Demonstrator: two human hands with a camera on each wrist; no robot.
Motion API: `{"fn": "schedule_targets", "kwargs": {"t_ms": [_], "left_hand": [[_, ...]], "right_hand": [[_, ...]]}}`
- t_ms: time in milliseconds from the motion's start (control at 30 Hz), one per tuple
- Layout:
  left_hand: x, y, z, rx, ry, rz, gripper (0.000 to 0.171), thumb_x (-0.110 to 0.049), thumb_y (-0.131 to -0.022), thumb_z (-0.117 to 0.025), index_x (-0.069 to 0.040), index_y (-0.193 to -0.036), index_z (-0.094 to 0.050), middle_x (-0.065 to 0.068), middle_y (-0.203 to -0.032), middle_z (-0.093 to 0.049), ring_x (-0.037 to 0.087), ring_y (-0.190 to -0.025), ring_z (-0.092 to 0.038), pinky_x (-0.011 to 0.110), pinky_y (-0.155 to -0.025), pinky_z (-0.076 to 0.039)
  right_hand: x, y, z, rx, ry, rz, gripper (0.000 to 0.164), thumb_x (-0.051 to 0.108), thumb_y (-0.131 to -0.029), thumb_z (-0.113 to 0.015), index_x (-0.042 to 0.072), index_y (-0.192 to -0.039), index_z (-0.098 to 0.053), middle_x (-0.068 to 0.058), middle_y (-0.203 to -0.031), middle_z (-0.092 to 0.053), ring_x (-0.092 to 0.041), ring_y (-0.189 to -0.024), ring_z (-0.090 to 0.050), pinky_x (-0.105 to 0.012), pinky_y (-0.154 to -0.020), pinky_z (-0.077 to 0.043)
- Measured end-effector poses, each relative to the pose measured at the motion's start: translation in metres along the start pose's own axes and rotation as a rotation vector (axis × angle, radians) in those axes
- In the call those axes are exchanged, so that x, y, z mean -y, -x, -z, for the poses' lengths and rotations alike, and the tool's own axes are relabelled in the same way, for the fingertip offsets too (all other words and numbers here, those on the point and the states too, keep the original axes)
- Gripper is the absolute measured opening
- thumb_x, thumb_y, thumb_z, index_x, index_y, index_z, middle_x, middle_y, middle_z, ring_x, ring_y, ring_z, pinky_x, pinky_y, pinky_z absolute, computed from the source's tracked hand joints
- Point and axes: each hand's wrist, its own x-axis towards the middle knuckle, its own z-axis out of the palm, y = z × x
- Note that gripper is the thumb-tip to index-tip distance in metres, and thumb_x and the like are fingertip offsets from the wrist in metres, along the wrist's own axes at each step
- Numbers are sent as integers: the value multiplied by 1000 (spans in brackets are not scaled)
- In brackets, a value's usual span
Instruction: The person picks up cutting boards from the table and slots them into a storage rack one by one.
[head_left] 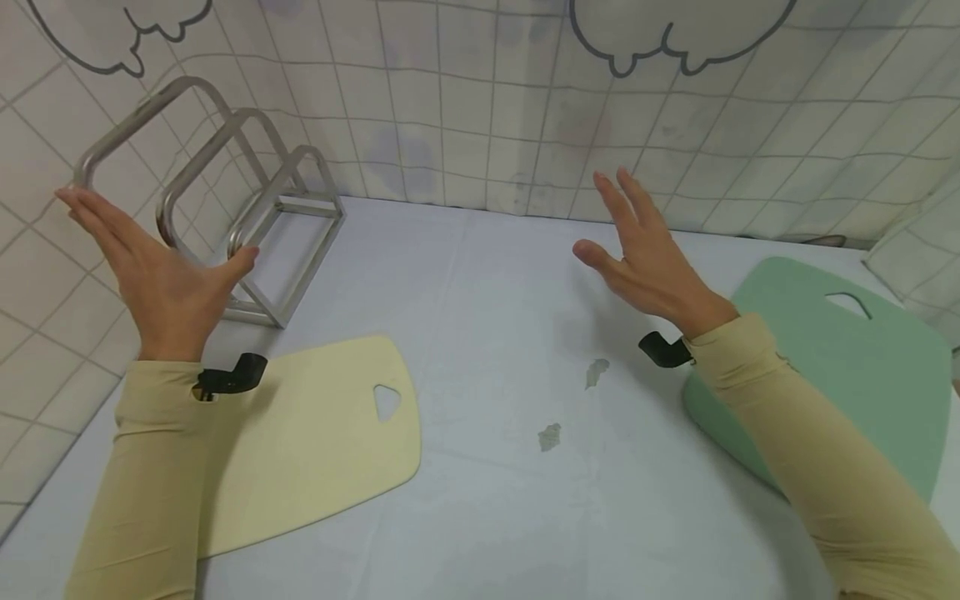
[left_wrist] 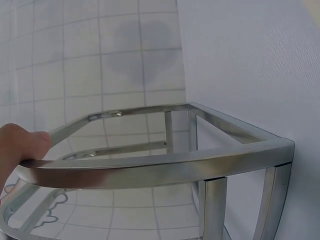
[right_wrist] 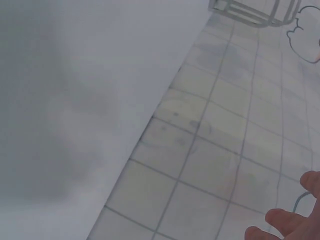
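metal rack (head_left: 307, 267), three hoops on a base, stands at the far left of the white table (head_left: 480, 350). the left hand (head_left: 168, 283) is at its near side, fingers straight and thumb spread wide, gripping nothing; in the left wrist view the thumb lies right at a rounded hoop end, but i cannot tell whether it presses there. the step in hand looks like placing the hand around the rack — either about to take hold or just free of it, which this moment alone does not settle. just in front of the rack lies the yellow board (head_left: 315, 433), flat, partly hidden by the sleeve. well to the right of the rack, the right hand (head_left: 648, 258) hangs over the table, fingers spread, holding nothing. furthest right of the rack is the green board (head_left: 840, 375), also flat, the forearm crossing over its near part. a next move on the rack would, i judge, call for fingers curled round a hoop; a move on either board — a hand brought down to its edge.
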Motion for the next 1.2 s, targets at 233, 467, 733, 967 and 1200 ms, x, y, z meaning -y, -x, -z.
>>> {"fn": "schedule_targets", "kwargs": {"t_ms": [233, 467, 733, 967, 1200], "left_hand": [[2, 0, 1, 3, 28, 7, 147, -59, -74, -87, 2, -162, 14, 16, -174, 18, 14, -163, 17, 14, -127, -8], [1, -1, 2, 0, 68, -4, 146, -56, -74, -88, 0, -163, 13, 14, -175, 17, 7, -161, 15, 14, -126, -10], [5, -1, 2, 4, 93, -23, 146, -48, -73, -91, 2, -162, 13, 15, -175, 16, 7, -161, 15, 13, -126, -8], [9, -2, 0, 7, 98, -50, 145, -45, -73, -92, 3, -162, 12, 17, -175, 15, 12, -162, 14, 14, -127, -7], [10, -2, 2, 19, 101, -51, 144, -45, -75, -92, 1, -163, 12, 15, -175, 16, 9, -162, 14, 14, -127, -9]], "right_hand": [[6, -10, -5, 11, -4, 16, 97, 89, -89, -38, 42, -166, -1, 3, -177, 9, -41, -164, -4, -80, -120, -17], [10, -19, -7, 12, 6, 34, 98, 90, -87, -37, 43, -165, 0, 4, -177, 9, -39, -164, -4, -79, -121, -17], [16, -30, -14, 32, 15, 45, 101, 92, -85, -37, 44, -165, 1, 6, -177, 8, -39, -164, -7, -77, -122, -17], [21, -40, -17, 25, -7, 74, 101, 93, -84, -36, 44, -165, -1, 8, -176, 7, -37, -164, -8, -75, -124, -17], [26, -50, -19, 19, -14, 95, 101, 92, -84, -41, 46, -164, 1, 9, -176, 7, -36, -164, -10, -74, -124, -18]]}}
